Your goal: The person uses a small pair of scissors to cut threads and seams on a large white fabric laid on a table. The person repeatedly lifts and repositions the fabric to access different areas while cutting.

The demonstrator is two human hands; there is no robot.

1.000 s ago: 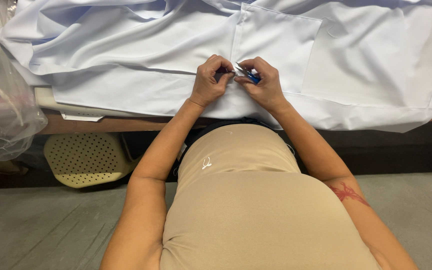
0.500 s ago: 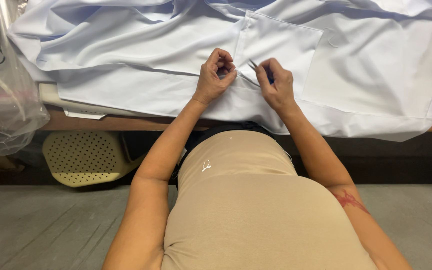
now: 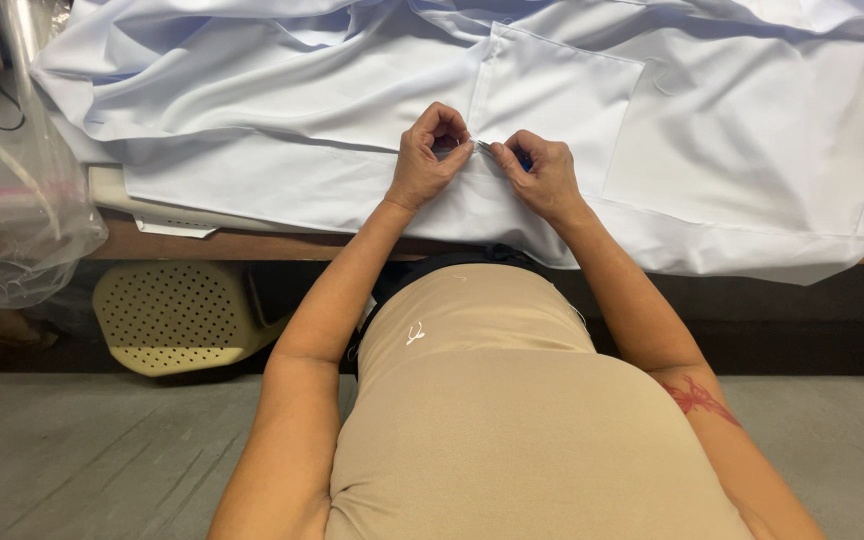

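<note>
Head view, looking down past the person's beige top at a workbench: a pale blue garment (image 3: 372,90) lies spread flat across the wooden table (image 3: 252,245), covering nearly all of it, its lower hem hanging a little over the near edge. It looks like thin woven cloth, light and soft, likely to crease, slide and bunch under any pull; I would judge it best taken by pinching a seam or folded edge, where the doubled layers give the fingers something firm, and not by the open panels. The surface is smooth and matt with shallow folds at the upper left, and a large square patch pocket (image 3: 562,85) sits on the front, with a second pocket outline further right.

Both hands meet at the lower left corner of that pocket. The left hand (image 3: 427,160) is curled, thumb and forefinger pressed together on a small pinch of cloth. The right hand (image 3: 542,175) is also closed into a pinch, holding a small blue-handled tool (image 3: 522,157) (a thread snip or seam picker, too hidden to say which) whose thin metal tip reaches toward the left fingers.

At the left edge hangs a clear plastic bag (image 3: 12,220), and under the table stands a cream perforated stool (image 3: 177,320).
</note>
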